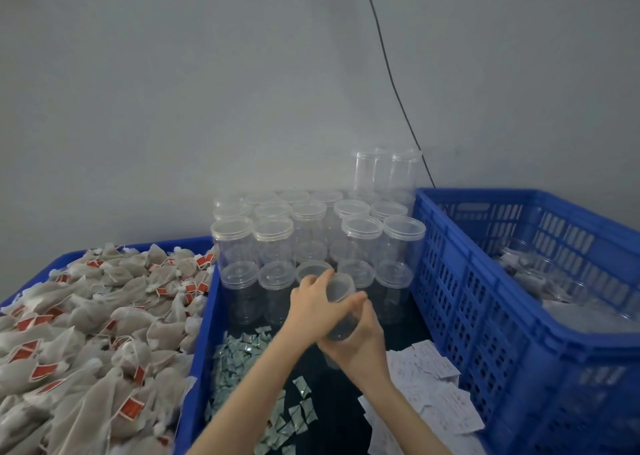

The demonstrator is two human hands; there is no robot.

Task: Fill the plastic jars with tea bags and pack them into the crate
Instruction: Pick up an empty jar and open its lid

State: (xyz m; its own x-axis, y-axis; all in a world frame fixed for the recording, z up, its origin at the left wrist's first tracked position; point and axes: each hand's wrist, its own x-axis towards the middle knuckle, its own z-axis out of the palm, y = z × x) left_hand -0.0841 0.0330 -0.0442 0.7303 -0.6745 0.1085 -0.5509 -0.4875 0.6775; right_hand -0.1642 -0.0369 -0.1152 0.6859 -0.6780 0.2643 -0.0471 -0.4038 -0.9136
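A clear plastic jar [341,311] is being held tilted above the middle blue tray [197,347], between both hands. The right hand [360,347] is curling around its lower body, while the left hand [317,302] is gripping its lidded top. Just beyond, stacked empty jars [311,233] are standing at the tray's far end. Tea bags [86,333] are filling the left bin; the blue crate [485,281] is sitting to the right.

left hand [313,302] grips lid end of clear jar [341,307] | right hand [360,344] holds its body, tilted | stacked empty jars [311,233] behind | tea bags [86,333] left | blue crate [519,281] right
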